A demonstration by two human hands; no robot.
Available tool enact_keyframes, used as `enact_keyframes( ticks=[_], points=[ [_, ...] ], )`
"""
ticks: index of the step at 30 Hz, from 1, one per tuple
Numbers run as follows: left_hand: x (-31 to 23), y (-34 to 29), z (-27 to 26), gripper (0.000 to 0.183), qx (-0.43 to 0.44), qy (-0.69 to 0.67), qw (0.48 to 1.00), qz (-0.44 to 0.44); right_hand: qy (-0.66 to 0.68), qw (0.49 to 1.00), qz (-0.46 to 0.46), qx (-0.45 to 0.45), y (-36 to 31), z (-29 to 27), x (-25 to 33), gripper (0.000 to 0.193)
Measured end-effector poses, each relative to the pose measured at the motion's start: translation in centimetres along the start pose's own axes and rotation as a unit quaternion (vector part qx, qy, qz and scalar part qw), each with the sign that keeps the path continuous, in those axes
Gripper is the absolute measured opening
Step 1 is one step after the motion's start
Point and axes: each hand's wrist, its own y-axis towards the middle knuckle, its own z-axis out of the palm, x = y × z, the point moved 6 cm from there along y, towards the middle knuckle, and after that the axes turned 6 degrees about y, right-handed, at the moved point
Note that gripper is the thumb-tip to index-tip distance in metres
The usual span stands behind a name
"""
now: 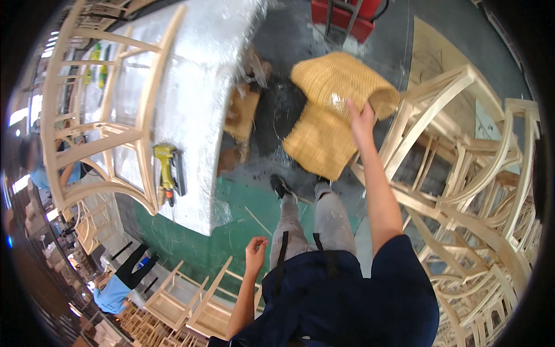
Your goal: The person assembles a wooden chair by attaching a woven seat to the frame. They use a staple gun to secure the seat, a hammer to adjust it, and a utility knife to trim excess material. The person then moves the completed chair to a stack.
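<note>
A glossy, ribbed yellow woven sheet (338,81), curled into a roll at its right end, is in front of me above the dark floor. My right hand (362,122) reaches out and grips it by the near edge of the roll. Below the roll, a flatter woven panel (321,141) spreads toward my feet; whether the two are one piece I cannot tell. My left hand (255,253) hangs low by my left thigh, fingers curled in, with nothing visible in them.
At left, a table (199,121) wrapped in clear plastic bears a wooden chair frame (141,110) and a yellow-green power tool (167,173). Bare wooden chair frames (457,156) crowd the right side. A red machine (347,17) stands ahead. A person in light blue (113,294) is at lower left.
</note>
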Motion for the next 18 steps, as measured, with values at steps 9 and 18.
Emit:
enact_keyframes(
  ticks=[9, 18],
  points=[
    [-23.6, -1.5, 1.0, 0.067, 0.186, -0.522, 0.781, 0.288, 0.311, 0.900, 0.252, 0.175, -21.3, 6.5, 8.5, 0.078],
    [-20.9, -12.6, -8.8, 0.028, -0.089, -0.582, 0.740, 0.326, 0.207, 0.727, 0.286, 0.589, -27.6, 12.0, 8.7, 0.071]
  ],
)
